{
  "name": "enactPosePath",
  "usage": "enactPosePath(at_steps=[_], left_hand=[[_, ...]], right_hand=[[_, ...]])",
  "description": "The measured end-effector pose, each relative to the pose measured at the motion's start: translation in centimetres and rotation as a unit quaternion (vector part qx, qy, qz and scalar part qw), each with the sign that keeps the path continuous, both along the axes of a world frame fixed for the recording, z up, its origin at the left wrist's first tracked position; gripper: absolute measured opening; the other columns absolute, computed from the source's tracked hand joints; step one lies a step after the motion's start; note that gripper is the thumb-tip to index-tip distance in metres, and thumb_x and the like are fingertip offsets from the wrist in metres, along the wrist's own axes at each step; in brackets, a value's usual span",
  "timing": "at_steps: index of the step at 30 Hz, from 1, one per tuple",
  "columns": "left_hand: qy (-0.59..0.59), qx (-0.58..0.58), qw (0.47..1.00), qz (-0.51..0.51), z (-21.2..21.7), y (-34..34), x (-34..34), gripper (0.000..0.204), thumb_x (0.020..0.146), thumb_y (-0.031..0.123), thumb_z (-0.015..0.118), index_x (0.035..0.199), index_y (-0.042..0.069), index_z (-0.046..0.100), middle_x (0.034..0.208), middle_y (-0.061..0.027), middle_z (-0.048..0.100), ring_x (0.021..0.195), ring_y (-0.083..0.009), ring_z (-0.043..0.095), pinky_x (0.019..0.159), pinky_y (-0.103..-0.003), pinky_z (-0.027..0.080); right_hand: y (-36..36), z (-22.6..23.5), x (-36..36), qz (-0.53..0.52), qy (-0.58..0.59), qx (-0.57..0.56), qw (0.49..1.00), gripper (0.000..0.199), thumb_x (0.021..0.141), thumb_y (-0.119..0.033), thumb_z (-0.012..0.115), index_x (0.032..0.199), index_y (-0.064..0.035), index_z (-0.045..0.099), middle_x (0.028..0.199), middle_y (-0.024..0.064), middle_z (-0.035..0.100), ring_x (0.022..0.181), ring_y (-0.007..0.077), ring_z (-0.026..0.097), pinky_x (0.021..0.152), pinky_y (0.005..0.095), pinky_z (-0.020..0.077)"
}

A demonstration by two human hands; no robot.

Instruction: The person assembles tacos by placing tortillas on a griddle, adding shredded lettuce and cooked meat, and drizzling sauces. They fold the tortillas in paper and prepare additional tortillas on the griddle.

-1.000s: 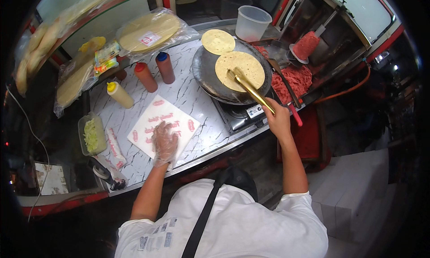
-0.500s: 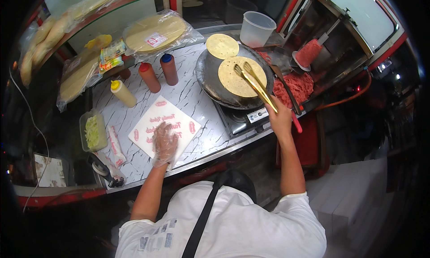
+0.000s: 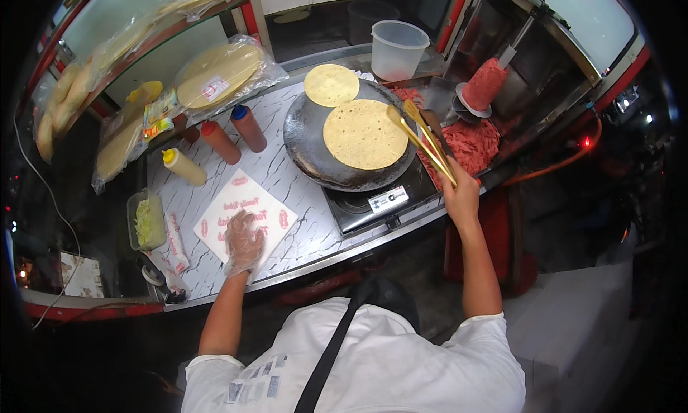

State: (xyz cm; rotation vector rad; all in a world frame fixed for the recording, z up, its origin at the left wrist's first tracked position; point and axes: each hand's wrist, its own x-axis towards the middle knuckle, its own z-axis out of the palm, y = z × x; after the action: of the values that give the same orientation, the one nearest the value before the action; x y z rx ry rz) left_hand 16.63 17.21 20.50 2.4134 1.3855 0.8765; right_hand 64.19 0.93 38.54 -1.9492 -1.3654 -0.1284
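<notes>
My left hand (image 3: pixel 244 242), in a clear plastic glove, lies with fingers spread on a white printed paper sheet (image 3: pixel 269 230) on the counter. In my right hand (image 3: pixel 462 198) is a pair of gold tongs (image 3: pixel 430 149), its tips at the right edge of a large flatbread (image 3: pixel 363 137). Whether the tips touch the bread I cannot tell. Beneath it is a round black griddle (image 3: pixel 304 151) on a stove (image 3: pixel 390 199). A smaller flatbread (image 3: pixel 331 84) overlaps the griddle's far rim.
Shaved red meat (image 3: pixel 473 146) lies right of the griddle, below a meat spit (image 3: pixel 486 84). A clear bucket (image 3: pixel 398 51) stands behind. Squeeze bottles, one yellow-capped (image 3: pixel 185 166), one red-capped (image 3: pixel 221 142), one blue-capped (image 3: pixel 249 128), stand left, with a lettuce tub (image 3: pixel 147 219) and bagged flatbreads (image 3: pixel 221 74).
The tongs have moved right, from over the middle of the large flatbread to its right edge. My left hand stays on the paper. The whole view has shifted slightly.
</notes>
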Motion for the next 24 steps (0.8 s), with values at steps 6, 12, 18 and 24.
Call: enactPosePath(at_steps=[6, 12, 18, 24], left_hand=[[0.04, -0.014, 0.999, 0.02, 0.6, -0.4, 0.3, 0.048, 0.08, 0.02, 0.071, 0.125, 0.006, 0.062, 0.137, -0.0199, 0.054, 0.13, -0.04, 0.048, 0.111, -0.051, 0.036], [0.069, 0.029, 0.997, 0.016, 0.3, -0.3, 0.5, 0.05, 0.079, 0.018, 0.071, 0.126, 0.006, 0.061, 0.137, -0.0196, 0.054, 0.129, -0.04, 0.049, 0.109, -0.051, 0.038], [0.053, 0.044, 0.998, 0.006, -0.1, -0.3, 0.2, 0.051, 0.079, 0.019, 0.072, 0.127, 0.006, 0.061, 0.138, -0.02, 0.054, 0.129, -0.0408, 0.049, 0.109, -0.052, 0.038], [0.049, 0.043, 0.998, 0.011, 0.3, -0.3, 0.5, 0.05, 0.078, 0.019, 0.073, 0.125, 0.006, 0.061, 0.136, -0.0199, 0.055, 0.128, -0.0404, 0.049, 0.107, -0.053, 0.039]], right_hand=[[-1.7, -1.2, 1.8, 0.056, -0.084, -0.084, 0.991, 0.045, 0.091, -0.024, 0.07, 0.134, -0.0097, 0.061, 0.095, 0.0145, 0.068, 0.083, 0.0374, 0.068, 0.071, 0.0464, 0.0538], [-2.1, 0.9, 3.8, 0.079, -0.074, -0.095, 0.99, 0.048, 0.09, -0.021, 0.071, 0.135, -0.0102, 0.06, 0.095, 0.0122, 0.067, 0.079, 0.037, 0.066, 0.068, 0.0464, 0.0515], [-5.6, 6.0, 7.4, 0.147, -0.239, -0.033, 0.959, 0.043, 0.084, -0.013, 0.072, 0.127, -0.0116, 0.068, 0.093, 0.0067, 0.065, 0.079, 0.0276, 0.062, 0.068, 0.0397, 0.05], [-4.2, 4.9, 6.5, 0.172, -0.358, -0.015, 0.918, 0.045, 0.079, -0.006, 0.068, 0.123, -0.0149, 0.072, 0.089, 0.0024, 0.064, 0.075, 0.0215, 0.06, 0.066, 0.0357, 0.0498]])
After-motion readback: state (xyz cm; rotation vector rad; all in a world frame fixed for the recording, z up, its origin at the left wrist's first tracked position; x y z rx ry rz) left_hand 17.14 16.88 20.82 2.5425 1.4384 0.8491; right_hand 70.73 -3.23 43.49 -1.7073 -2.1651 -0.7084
